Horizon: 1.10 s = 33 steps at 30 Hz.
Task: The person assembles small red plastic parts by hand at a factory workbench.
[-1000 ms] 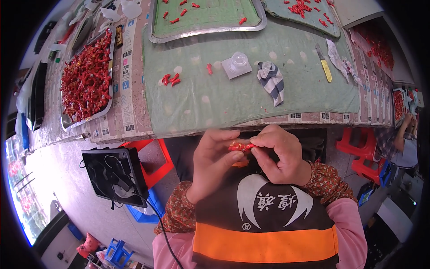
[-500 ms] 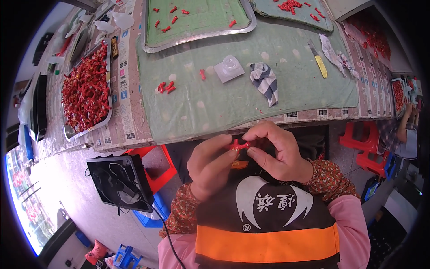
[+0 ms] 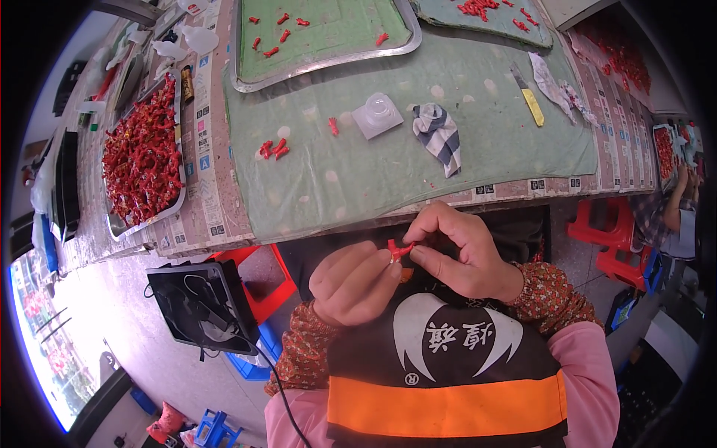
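Note:
Between my hands, above my lap and just off the table's near edge, is a small glossy red figurine (image 3: 397,249). My left hand (image 3: 354,284) grips its left side with fingers curled. My right hand (image 3: 461,254) pinches its right end between thumb and forefinger. The fingers cover part of the piece, so its full shape is hidden. On the green cloth (image 3: 328,201) beyond lie a few similar red pieces (image 3: 275,149), a single red piece (image 3: 333,125), a clear round cup on a square base (image 3: 378,113) and a striped rag (image 3: 439,137).
A tray heaped with red pieces (image 3: 146,157) stands at left. Green-lined trays (image 3: 328,66) with scattered red pieces are at the back. A yellow-handled knife (image 3: 532,106) lies at right beside crumpled tissue (image 3: 551,84). Red stools (image 3: 606,231) and a co-worker's arm (image 3: 677,200) are far right.
My left fingers have curled in closer around the red figurine, which now tilts with a stub pointing up. My right hand keeps its pinch in nearly the same place.

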Motion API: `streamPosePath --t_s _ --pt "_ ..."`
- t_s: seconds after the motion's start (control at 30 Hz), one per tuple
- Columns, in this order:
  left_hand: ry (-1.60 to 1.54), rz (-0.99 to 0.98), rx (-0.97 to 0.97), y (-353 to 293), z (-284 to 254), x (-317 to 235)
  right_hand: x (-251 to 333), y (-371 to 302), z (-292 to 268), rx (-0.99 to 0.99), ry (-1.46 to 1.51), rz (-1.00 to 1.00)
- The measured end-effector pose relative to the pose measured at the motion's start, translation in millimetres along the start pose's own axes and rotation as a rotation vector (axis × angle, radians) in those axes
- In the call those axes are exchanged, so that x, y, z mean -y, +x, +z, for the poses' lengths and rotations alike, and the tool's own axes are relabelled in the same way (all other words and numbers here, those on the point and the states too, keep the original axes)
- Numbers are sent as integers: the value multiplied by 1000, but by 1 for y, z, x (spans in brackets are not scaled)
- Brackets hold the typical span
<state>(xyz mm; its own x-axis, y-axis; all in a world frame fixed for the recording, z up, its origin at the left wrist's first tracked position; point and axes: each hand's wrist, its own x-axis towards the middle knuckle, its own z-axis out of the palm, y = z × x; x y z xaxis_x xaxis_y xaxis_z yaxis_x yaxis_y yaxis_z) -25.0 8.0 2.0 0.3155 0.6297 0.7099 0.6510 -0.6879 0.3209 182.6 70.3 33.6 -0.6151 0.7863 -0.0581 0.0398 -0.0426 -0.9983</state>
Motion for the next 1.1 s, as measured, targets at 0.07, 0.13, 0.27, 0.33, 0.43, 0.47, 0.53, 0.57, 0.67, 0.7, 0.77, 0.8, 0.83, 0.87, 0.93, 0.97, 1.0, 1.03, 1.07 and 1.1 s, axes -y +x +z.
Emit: streamPosePath --t_s 0.07,0.13,0.27,0.33,0.43,0.47,0.53,0.57,0.67,0.7,0.77,0.8,0.83,0.87,0.93,0.97,1.0,1.03,1.07,1.1 --pt "-4 15 11 -2 0 0 0 0 0 6 -8 6" --pt "21 55 12 -2 -1 1 0 1 0 7 -20 -7" --pt "45 77 12 0 -1 2 -2 0 0 8 -48 -14" --pt "46 79 27 -1 -2 2 -1 0 1 1 -52 -6" --pt "53 85 39 3 -3 2 -3 0 2 -10 -54 -25" --pt "54 85 38 2 -3 2 -2 0 2 -9 -54 -25" --pt "26 64 21 -1 -1 1 -1 1 2 -2 -100 -37" --pt "25 65 21 -1 -1 1 -1 1 2 -3 -100 -37" --pt "-30 -53 23 2 1 0 4 5 2 -9 -28 7" --pt "-78 -158 -24 6 3 -1 9 8 1 0 -20 23" --pt "-124 -263 -71 9 10 -7 16 11 0 9 -11 39" --pt "-341 -502 -173 8 15 -11 18 13 -2 0 6 57" --pt "-559 -740 -276 6 18 -13 19 14 -2 -10 23 76" --pt "-707 -832 -323 6 19 -10 19 15 -3 -9 24 73" --pt "-936 -1034 -402 12 11 -12 17 17 -6 -58 12 52" --pt "-1173 -1234 -479 17 7 -13 15 17 -7 -57 13 49" --pt "-1237 -1238 -503 20 6 -13 14 17 -7 -58 8 61" --pt "-1234 -1236 -504 23 4 -14 12 18 -7 -60 3 73" --pt "-1318 -1293 -502 26 1 -15 13 18 -6 -59 3 70" --pt "-1403 -1351 -498 28 -1 -16 13 18 -5 -41 -20 77"
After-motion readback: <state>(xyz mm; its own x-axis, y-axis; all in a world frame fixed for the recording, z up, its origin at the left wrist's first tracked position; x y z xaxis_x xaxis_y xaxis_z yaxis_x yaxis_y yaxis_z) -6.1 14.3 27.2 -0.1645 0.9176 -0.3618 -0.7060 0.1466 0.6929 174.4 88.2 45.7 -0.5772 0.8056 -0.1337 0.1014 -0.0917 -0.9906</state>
